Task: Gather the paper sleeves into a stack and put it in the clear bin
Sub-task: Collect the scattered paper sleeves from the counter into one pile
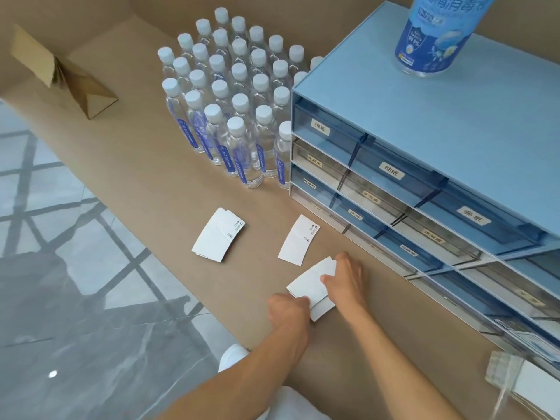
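Observation:
White paper sleeves lie flat on the tan counter. One small pile [217,239] rests at centre left, a single sleeve [298,240] lies to its right. Nearest me, a few overlapping sleeves [312,284] sit between my hands. My left hand [288,307] pinches their near left corner. My right hand [345,278] presses down on their right side with fingers spread over them. A clear bin [512,386] shows at the bottom right edge, blurred and partly cut off.
A blue drawer cabinet [424,153] with labelled clear drawers fills the right side, a blue-labelled bottle [436,34] on top. Several capped water bottles [230,101] stand behind the sleeves. A folded cardboard piece [63,77] lies far left. The counter edge drops to grey floor at left.

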Motion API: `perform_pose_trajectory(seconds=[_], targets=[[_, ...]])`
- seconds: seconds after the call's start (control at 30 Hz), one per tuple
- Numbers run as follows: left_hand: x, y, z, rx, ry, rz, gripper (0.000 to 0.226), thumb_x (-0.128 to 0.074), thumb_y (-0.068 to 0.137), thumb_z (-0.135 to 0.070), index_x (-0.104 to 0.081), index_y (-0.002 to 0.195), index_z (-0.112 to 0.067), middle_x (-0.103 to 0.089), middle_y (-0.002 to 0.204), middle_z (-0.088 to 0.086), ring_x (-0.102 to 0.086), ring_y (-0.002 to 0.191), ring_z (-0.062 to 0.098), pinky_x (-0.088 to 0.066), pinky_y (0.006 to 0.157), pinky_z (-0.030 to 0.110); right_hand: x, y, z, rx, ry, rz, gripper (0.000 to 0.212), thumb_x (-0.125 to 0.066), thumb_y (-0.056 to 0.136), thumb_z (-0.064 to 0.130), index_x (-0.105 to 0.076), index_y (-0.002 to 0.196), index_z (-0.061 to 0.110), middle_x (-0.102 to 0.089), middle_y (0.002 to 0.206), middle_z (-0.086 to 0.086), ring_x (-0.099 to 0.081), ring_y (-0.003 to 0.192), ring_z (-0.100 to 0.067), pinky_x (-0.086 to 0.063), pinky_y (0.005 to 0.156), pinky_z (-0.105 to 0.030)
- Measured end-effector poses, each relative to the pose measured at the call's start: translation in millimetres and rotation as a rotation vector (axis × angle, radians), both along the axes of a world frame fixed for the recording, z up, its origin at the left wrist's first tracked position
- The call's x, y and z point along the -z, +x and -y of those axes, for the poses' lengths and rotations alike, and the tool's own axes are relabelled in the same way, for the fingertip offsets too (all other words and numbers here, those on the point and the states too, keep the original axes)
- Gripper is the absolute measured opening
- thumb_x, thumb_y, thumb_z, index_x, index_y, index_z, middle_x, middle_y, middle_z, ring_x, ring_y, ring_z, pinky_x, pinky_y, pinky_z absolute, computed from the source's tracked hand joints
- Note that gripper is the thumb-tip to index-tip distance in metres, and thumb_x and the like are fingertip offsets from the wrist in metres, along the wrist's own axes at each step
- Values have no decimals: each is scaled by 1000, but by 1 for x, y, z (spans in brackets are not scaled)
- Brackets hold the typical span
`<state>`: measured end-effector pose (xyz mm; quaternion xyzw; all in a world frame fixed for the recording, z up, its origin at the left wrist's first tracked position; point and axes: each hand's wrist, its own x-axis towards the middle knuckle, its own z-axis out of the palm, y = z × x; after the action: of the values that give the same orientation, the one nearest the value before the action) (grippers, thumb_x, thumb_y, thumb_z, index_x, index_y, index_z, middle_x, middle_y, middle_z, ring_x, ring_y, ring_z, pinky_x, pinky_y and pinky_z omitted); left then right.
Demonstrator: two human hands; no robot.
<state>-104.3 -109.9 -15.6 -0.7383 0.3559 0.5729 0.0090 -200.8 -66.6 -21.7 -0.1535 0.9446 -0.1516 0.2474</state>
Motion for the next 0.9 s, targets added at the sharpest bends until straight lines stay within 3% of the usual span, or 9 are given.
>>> perform_pose_trajectory(seconds=[0.2,0.3,0.4,0.47,0.57,0.67,0.77,0.9], targets=[[0,4,2,-16,-16,-10,14,-69,77,-3,-59,88,-4,-62,87,15,-52,63,26,-38,50,23,-1,0,0,62,-74,43,44,-77,76,17,-58,114,8,-61,122,-15,-52,117,-32,-43,99,-41],[0,8,3,-36,-19,-42,24,-69,80,-4,-57,101,-1,-62,89,14,-49,57,19,-35,47,24,-3,-1,0,104,-205,136,41,-74,76,8,-56,113,10,-53,123,-13,-49,105,-24,-43,84,-28],[-4,9,6,-60,2,-98,20,-69,82,-2,-58,99,-2,-54,71,6,-44,50,17,-34,42,20,-5,0,6,88,-272,135,43,-72,80,4,-55,118,12,-42,128,-8,-44,93,-15,-36,78,-19],[-9,6,14,-91,10,-129,14,-67,82,-1,-54,83,-6,-52,66,7,-43,50,19,-36,46,21,-7,-4,16,51,-292,116,44,-71,81,3,-54,121,10,-38,131,-5,-44,95,-13,-35,80,-16],[-11,1,31,-151,13,-194,24,-66,82,1,-46,74,-9,-51,67,9,-42,59,23,-37,54,27,-10,-13,38,-23,-295,103,43,-71,82,4,-53,122,4,-36,134,-5,-47,109,-18,-34,84,-16],[-13,-9,49,-227,28,-226,30,-67,82,1,-42,71,-12,-50,66,8,-43,60,23,-37,54,27,-12,-26,61,-93,-288,103,47,-71,84,8,-53,127,5,-38,140,-6,-44,124,-23,-32,90,-19],[-11,-19,66,-320,72,-211,32,-67,83,1,-42,70,-14,-52,73,6,-47,66,24,-42,60,28,-12,-39,79,-146,-269,106,52,-73,82,11,-55,131,11,-48,137,-9,-48,124,-27,-38,93,-27],[-6,-28,78,-323,141,-219,18,-63,85,1,-52,79,-11,-53,87,11,-49,74,27,-39,54,23,-6,-40,91,-154,-256,101,51,-71,84,9,-54,132,13,-54,132,-12,-50,121,-28,-40,84,-27]])
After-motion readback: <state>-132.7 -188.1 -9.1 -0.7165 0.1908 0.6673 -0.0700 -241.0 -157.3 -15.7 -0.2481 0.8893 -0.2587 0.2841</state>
